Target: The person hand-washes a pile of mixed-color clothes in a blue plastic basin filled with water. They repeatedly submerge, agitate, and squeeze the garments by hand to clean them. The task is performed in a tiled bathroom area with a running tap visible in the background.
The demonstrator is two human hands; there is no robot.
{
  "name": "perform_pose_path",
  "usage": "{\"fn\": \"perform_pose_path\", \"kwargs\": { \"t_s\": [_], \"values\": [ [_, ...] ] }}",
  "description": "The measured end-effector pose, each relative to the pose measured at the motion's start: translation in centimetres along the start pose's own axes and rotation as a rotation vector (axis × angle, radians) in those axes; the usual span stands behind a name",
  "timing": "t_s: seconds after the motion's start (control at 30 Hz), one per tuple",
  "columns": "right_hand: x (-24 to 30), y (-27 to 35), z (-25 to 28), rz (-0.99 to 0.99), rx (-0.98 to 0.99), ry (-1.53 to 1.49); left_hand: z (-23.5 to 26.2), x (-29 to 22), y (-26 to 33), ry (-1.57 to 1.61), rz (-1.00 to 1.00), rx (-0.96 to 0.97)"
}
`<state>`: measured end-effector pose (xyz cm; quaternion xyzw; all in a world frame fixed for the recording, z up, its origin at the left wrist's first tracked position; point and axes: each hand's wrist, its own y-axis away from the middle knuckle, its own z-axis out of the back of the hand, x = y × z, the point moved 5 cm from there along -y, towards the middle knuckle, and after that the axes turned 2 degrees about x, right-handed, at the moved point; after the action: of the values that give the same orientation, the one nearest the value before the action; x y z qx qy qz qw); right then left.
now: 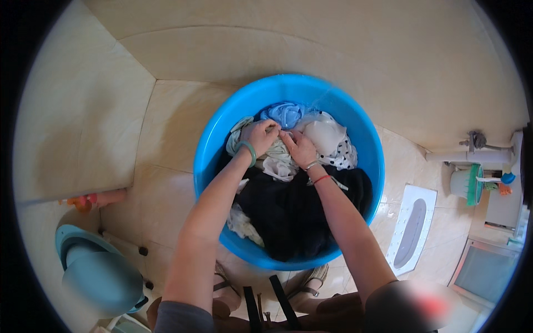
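Floor (166, 205), beige tile. Bears basin (203, 158), blue, round and heaped with laundry. Near the rim on the right, squat pan (410, 227), white with grey oval hollow. In lower half of basin: black cloth (280, 216), crumpled, partly under the right forearm. In upper middle: pale cloth (280, 155), bunched, directly beneath the hands. At upper right, white cloth with black dots (348, 154). At top of heap, blue cloth (284, 114), crumpled, just beyond the fingers. Left hand (263, 133): narrow, with fingers bent inward. Right hand (300, 149): narrow, with fingertips close to those of the left. Cannot tell whether either grips the pale cloth. On left wrist, green bangle (251, 151); on right forearm, thin red cord (321, 178).
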<state>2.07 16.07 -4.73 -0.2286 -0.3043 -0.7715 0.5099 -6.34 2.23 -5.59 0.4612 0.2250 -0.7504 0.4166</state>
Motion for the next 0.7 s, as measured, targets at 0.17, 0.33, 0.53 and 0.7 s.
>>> {"fn": "perform_pose_path", "kwargs": {
  "t_s": [0.17, 0.33, 0.53, 0.7],
  "values": [
    [4.2, 5.3, 3.8, 0.243, -0.223, -0.011, 1.6, -3.4, 3.3, 0.508, 0.024, 0.059],
    [10.3, 10.5, 11.0, 0.479, -0.465, 0.026, 4.8, -10.3, 4.8, 0.990, -0.015, -0.110],
    [13.0, 12.7, 11.6, 0.717, -0.495, 0.356, 3.3, -9.0, 3.4, 1.337, 0.078, -0.091],
    [12.1, 12.2, 2.5, 0.662, -0.118, 0.530, 5.2, -2.2, 3.1, 0.007, 0.085, 0.090]
  ]
}}
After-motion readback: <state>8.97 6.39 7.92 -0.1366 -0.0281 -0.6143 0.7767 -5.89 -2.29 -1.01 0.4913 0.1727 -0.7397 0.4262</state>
